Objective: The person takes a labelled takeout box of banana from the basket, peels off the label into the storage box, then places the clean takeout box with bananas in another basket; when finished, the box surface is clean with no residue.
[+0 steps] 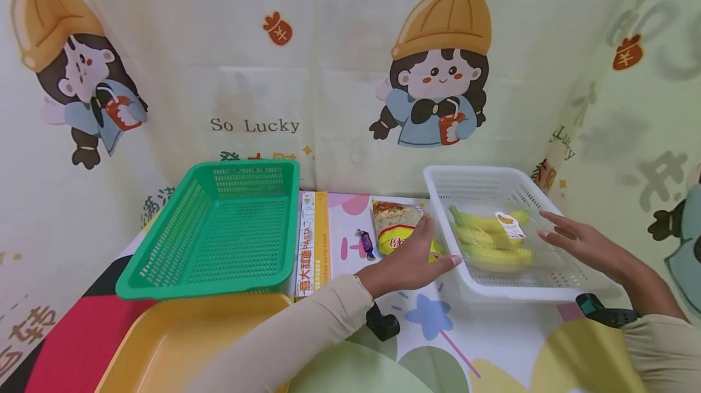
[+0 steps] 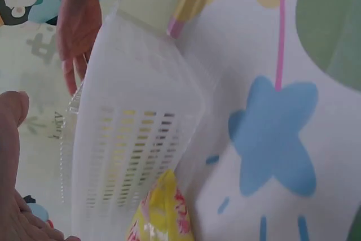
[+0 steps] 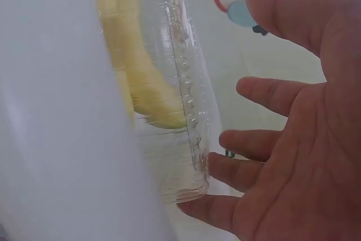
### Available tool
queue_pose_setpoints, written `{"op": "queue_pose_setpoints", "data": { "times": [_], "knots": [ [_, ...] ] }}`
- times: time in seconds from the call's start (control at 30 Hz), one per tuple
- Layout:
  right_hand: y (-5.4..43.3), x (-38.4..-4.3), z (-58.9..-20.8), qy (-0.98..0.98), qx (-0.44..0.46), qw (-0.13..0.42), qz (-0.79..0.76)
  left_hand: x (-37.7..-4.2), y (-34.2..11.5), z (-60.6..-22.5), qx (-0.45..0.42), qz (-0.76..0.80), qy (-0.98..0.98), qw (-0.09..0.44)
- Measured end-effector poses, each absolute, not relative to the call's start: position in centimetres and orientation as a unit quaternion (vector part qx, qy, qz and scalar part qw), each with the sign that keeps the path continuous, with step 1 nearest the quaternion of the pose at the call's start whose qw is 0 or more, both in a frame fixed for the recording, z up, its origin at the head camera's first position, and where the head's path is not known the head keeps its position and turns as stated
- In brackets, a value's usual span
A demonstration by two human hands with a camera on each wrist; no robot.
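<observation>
A clear plastic pack of bananas (image 1: pixel 493 238) lies in the white basket (image 1: pixel 465 280), with a banana label on its lid. My left hand (image 1: pixel 411 259) is held out beside the basket's left wall, fingers extended and thumb spread, above a yellow food packet (image 1: pixel 391 238). Over the basket's right side reaches my right hand (image 1: pixel 588 244), its fingers spread. In the right wrist view that hand's lower fingers (image 3: pixel 211 210) are at the edge of the banana pack (image 3: pixel 149 77); whether they touch it I cannot tell. Neither hand grips anything.
A green basket (image 1: pixel 205 289) stands at the left, behind a yellow tray (image 1: pixel 148 332). Between the baskets lie a pasta box (image 1: pixel 305 253), a yellow curry sauce box (image 1: pixel 321 235) and a purple wrapped candy (image 1: pixel 366 244). A patterned curtain (image 1: pixel 339 76) hangs behind.
</observation>
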State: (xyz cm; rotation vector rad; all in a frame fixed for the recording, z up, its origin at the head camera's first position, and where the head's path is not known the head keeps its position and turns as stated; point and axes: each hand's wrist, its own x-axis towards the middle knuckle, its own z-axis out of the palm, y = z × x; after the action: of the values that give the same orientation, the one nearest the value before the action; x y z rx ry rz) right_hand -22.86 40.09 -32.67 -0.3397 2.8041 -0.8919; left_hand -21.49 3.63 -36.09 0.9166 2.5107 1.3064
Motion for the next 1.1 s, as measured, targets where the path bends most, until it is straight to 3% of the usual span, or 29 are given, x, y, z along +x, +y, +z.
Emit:
{"op": "queue_pose_setpoints", "data": {
  "times": [0.27, 0.57, 0.9, 1.1],
  "knots": [
    [40.3, -23.3, -33.5, 0.933, -0.104, 0.109, -0.328, -21.1, 6.2, -36.8, 0.257, 0.447, 0.852, 0.089],
    [40.6, -23.1, -33.9, 0.937, -0.088, 0.098, -0.324, -20.4, 8.1, -37.5, 0.286, 0.433, 0.850, 0.095],
    [41.0, -22.8, -34.1, 0.944, -0.063, 0.060, -0.317, -19.8, 9.7, -38.9, 0.302, 0.357, 0.884, 0.017],
    [40.7, -22.5, -34.2, 0.952, -0.042, 0.008, -0.303, -19.7, 10.0, -39.5, 0.290, 0.385, 0.876, 0.013]
  ]
}}
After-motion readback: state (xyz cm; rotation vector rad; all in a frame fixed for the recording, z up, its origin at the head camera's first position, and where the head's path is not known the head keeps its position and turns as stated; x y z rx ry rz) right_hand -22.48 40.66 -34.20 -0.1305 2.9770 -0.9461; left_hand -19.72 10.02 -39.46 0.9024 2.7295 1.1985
